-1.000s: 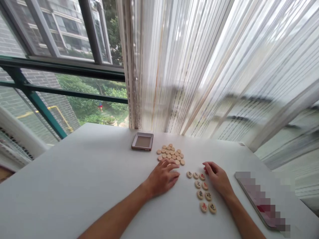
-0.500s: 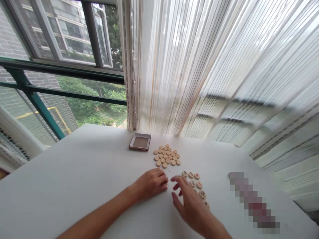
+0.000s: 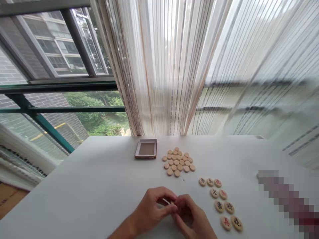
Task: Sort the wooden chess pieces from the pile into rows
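Observation:
Both hands meet over the near middle of the white table. My left hand [image 3: 151, 207] pinches a small pale wooden Chinese chess piece [image 3: 172, 202] between thumb and fingers, only a sliver of it showing. My right hand [image 3: 194, 215] closes on the same piece from the other side, its fingertips against those of the left. Beyond the hands lies a cluster of plain-side-up Chinese chess pieces [image 3: 176, 162]. To the right, several pieces with black or red characters [image 3: 219, 206] lie face up in short rows.
A shallow square box or lid [image 3: 146, 149] with a dark rim rests near the back edge of the white table [image 3: 94, 179]. A blurred-out long object [image 3: 286, 199] lies at the right. Striped string curtains [image 3: 161, 83] and a window stand behind.
My hands were apart, the right one open beside the face-up pieces; now they have come together around one piece. The view has shifted, showing more of the face-up pieces.

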Available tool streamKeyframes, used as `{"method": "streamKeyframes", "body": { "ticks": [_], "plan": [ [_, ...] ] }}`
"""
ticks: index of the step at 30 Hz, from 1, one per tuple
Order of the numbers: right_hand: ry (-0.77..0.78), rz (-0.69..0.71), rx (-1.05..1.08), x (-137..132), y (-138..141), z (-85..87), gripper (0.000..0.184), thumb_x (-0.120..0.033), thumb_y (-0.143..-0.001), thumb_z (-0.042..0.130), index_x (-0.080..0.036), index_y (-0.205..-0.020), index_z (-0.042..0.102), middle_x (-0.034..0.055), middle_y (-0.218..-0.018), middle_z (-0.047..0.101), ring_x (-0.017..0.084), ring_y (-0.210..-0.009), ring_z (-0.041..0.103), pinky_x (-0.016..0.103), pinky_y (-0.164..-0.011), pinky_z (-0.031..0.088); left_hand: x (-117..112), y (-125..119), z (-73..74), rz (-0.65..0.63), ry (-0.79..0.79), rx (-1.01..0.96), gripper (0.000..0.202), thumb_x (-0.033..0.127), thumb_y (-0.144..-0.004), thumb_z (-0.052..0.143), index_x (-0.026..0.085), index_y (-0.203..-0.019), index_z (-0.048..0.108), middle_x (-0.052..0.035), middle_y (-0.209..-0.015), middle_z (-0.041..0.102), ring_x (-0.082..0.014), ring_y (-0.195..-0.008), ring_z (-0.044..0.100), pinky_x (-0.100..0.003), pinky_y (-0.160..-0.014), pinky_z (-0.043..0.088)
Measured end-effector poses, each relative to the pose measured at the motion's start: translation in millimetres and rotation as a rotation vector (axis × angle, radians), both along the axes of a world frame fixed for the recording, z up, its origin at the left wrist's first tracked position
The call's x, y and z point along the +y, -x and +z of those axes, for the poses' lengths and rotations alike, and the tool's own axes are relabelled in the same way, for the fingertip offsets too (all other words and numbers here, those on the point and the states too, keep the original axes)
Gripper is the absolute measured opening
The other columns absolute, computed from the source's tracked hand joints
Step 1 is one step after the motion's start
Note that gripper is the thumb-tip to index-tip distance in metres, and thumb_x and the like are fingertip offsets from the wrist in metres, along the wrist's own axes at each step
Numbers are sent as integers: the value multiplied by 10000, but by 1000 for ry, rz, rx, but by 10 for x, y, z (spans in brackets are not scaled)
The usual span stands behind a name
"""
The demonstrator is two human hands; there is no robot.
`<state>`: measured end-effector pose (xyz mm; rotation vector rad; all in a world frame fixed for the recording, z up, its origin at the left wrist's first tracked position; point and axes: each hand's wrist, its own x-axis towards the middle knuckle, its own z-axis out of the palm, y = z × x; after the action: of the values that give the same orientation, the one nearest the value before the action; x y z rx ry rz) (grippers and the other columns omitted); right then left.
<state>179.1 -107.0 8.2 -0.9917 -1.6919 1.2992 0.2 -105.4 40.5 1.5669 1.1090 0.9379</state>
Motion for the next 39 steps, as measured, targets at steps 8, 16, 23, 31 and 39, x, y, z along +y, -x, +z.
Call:
{"method": "streamKeyframes", "body": {
  "ticks": [8,16,23,31,39],
  "plan": [
    [35,52,-171,-113,-171,-48,278,-534,-870,591,-257,-856,597,-6,-625,641,138,-528,558,224,-512,439,-138,-19,-4,-35,95,18,236,374,-810,734,166,-919,720,-53,-839,769,-174,-762,724,-223,-718,563],
    [310,92,23,-131,-218,212,342,-560,-909,535,-223,-941,583,32,-679,683,169,-616,637,266,-605,506,-178,30,49,-101,-162,216,227,256,-900,598,207,-1119,631,-42,-953,751,-153,-863,701,-228,-824,549],
    [617,159,236,-150,-217,181,406,-600,-872,585,-197,-887,535,25,-686,659,145,-584,621,263,-582,505,-176,-14,86,-180,-194,139,288,145,-833,644,187,-1117,633,-42,-942,731,-133,-815,686,-219,-802,546],
    [638,145,295,-115,-215,266,377,-549,-885,608,-182,-945,546,1,-727,595,115,-630,564,234,-594,449,-159,-19,19,-138,-148,68,300,157,-809,709,169,-1096,621,-34,-893,741,-122,-777,691,-203,-770,547],
    [488,117,179,-97,-230,357,299,-483,-895,624,-189,-944,606,55,-864,653,157,-780,589,270,-706,482,-165,-23,-51,-113,-75,43,247,215,-777,774,164,-975,635,-28,-837,750,-125,-737,705,-201,-734,550]
  ]
}}
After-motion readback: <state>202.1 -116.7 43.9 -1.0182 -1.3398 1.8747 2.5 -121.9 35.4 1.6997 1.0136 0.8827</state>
